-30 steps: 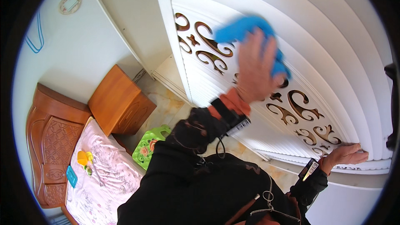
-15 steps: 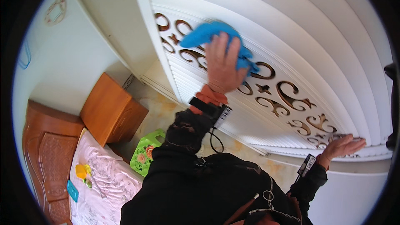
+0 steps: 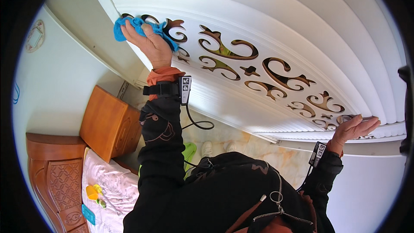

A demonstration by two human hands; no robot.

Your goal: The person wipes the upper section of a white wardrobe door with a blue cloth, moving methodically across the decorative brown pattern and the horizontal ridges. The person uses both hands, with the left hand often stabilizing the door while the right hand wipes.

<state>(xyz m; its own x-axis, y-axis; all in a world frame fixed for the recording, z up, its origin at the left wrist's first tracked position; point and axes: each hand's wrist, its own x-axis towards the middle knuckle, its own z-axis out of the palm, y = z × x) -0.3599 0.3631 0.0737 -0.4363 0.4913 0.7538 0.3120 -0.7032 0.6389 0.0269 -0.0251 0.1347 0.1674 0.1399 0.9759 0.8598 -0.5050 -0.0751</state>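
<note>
My left hand [image 3: 152, 49] presses a crumpled blue cloth [image 3: 123, 26] against the left end of the white louvred door [image 3: 276, 34], over its band of cut-out scrollwork. The cloth hangs partly past the door's left edge. At the other end of the band lies my right hand [image 3: 352, 131], its fingers stretched out against the door near the right edge, with nothing seen in it. Part of the scrollwork is hidden behind the cloth and the left hand.
On the left stand a wooden bedside cabinet [image 3: 105, 125] and a bed with a carved headboard [image 3: 56, 168] and pink sheet [image 3: 116, 185]. A yellow toy-like item [image 3: 92, 192] and a teal flat case [image 3: 88, 214] lie there. A green stool [image 3: 189, 155] shows behind my arm.
My left hand has carried the cloth leftward along the scrollwork to the door's left edge. My right hand stays at the right end. The view has shifted, and my body covers more of the stool.
</note>
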